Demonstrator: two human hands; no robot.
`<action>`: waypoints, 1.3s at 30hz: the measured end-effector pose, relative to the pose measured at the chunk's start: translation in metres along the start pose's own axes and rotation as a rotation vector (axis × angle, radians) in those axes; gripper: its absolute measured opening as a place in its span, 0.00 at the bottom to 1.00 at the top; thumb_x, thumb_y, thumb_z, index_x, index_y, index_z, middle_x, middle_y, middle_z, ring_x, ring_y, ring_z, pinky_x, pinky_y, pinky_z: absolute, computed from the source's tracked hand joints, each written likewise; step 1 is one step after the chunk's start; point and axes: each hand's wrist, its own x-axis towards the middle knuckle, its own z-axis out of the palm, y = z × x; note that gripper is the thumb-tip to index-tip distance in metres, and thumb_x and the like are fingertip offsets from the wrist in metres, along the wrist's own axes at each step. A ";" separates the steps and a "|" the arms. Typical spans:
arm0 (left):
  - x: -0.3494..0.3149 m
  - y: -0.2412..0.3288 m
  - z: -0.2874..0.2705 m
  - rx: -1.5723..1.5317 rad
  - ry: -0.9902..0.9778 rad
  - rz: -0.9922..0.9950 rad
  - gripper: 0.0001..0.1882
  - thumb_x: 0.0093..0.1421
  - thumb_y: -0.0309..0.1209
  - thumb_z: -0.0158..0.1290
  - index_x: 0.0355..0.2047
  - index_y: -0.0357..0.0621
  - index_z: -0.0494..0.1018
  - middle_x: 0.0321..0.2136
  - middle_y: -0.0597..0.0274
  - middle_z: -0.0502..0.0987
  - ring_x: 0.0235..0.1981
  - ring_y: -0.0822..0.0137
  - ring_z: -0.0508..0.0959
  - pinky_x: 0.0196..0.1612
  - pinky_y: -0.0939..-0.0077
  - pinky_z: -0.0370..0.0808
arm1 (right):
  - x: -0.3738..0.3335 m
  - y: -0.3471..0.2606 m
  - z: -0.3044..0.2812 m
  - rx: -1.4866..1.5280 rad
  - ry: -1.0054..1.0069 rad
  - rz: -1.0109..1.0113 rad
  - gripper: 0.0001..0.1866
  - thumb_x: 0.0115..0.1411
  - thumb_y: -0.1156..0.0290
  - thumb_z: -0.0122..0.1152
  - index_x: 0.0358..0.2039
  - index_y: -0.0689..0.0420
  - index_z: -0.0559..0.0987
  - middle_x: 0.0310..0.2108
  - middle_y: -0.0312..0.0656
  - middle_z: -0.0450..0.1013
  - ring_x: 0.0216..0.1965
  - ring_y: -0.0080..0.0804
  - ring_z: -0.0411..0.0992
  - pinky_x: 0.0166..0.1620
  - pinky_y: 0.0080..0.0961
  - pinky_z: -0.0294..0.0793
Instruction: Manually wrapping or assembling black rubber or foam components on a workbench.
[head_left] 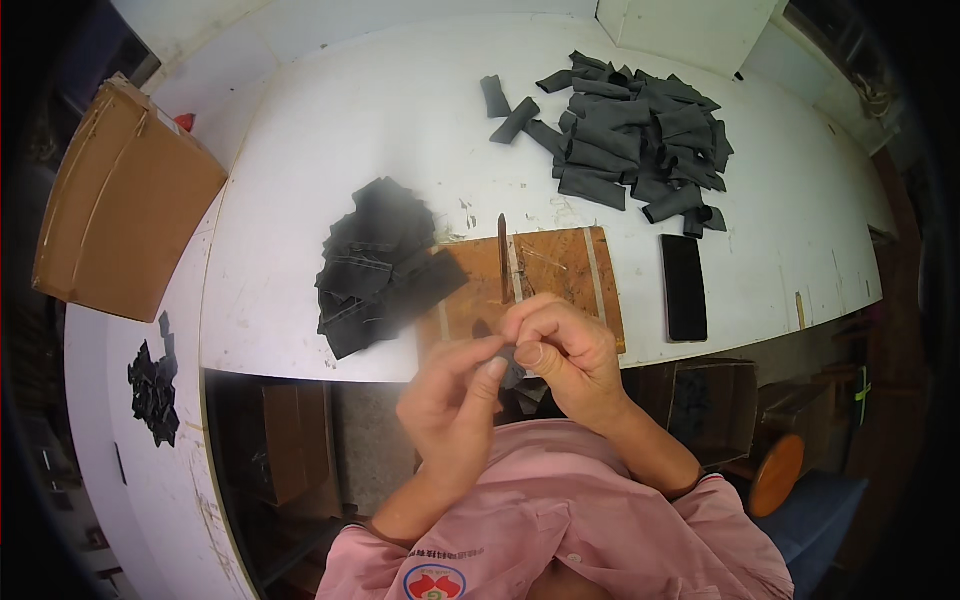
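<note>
The left hand (450, 395) and right hand (572, 350) each have the grip pinched on a dark cloth piece (513, 372) at the counter's (290, 180) six o'clock edge. Fingertip work on it seems the step in hand; the next move likely calls for fine, even pressure. The pink shirt (600, 510) bears lettering (440, 553) and an emblem (435, 583) at seven o'clock

White table (300, 140) now: black cloth pile (370, 265) left, brown rectangular board (560, 255) centre, black phone (684, 290) right, grey cloth tubes (620, 135) heaped beyond!
</note>
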 end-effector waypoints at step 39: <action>0.077 -0.025 0.012 -0.465 -0.061 -0.457 0.13 0.56 0.26 0.43 0.43 0.37 0.66 0.15 0.68 0.67 0.07 0.82 0.57 0.10 0.90 0.53 | 0.068 0.046 -0.031 0.457 -0.105 0.533 0.11 0.56 0.67 0.50 0.21 0.59 0.70 0.15 0.31 0.62 0.15 0.15 0.57 0.18 0.12 0.56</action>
